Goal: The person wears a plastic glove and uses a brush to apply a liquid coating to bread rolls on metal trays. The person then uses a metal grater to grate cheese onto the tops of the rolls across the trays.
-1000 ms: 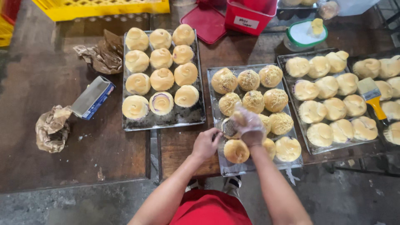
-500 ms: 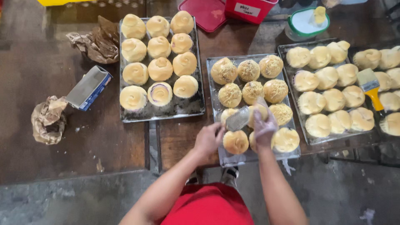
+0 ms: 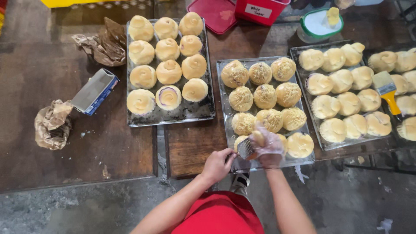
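Note:
My left hand (image 3: pixel 216 164) grips a small metal grater (image 3: pixel 245 148) over the front-left bun (image 3: pixel 239 141) of the middle baking tray (image 3: pixel 299 162). My right hand (image 3: pixel 269 148), in a clear plastic glove, presses a small pale cheese block (image 3: pixel 258 138) against the grater. The buns on this tray (image 3: pixel 265 96) carry shredded topping. Both hands sit at the tray's near edge, close together.
A left tray (image 3: pixel 182 115) holds plain buns. On a right tray (image 3: pixel 326 146) lie more buns and a yellow-handled brush (image 3: pixel 387 92). A blue box (image 3: pixel 94 91), crumpled brown paper (image 3: pixel 53 125), a red lid (image 3: pixel 214 14) and a green-rimmed container (image 3: pixel 318 24) lie around.
Both hands, with grater and cheese, have shifted from the tray's third row toward the front-left bun at the near edge. The view has drifted slightly.

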